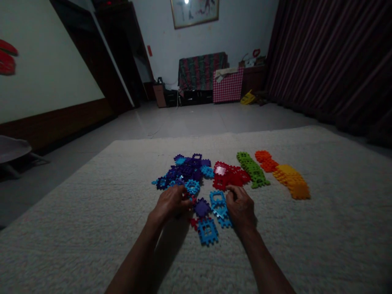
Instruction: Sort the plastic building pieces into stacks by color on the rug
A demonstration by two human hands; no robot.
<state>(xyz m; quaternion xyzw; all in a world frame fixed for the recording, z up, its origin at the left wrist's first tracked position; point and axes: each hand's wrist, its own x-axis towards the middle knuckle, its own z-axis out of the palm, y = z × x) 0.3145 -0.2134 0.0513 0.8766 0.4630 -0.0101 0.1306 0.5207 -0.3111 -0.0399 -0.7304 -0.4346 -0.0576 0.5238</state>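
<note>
My left hand (171, 202) is closed, fingertips and thumb pinched at a small red interlocking tile (192, 200) that they partly cover. Just right of it lies a purple tile (202, 208), and below that a blue window tile (208, 232) with a red tile (194, 223) at its edge. My right hand (241, 206) has curled fingers beside a short row of light blue tiles (218, 204); what they grip, if anything, is hidden. Beyond its fingertips is the red tile pile (229, 175). A mixed pile of dark purple and blue tiles (186, 171) spreads ahead of my left hand.
Overlapping rows of green tiles (252, 169), orange tiles (266, 160) and yellow tiles (292, 181) lie at the right on the pale carpet (92, 212). Farther off stand a low black cabinet (196, 97) and a red checked cloth (228, 85). A dark curtain (333, 61) hangs right.
</note>
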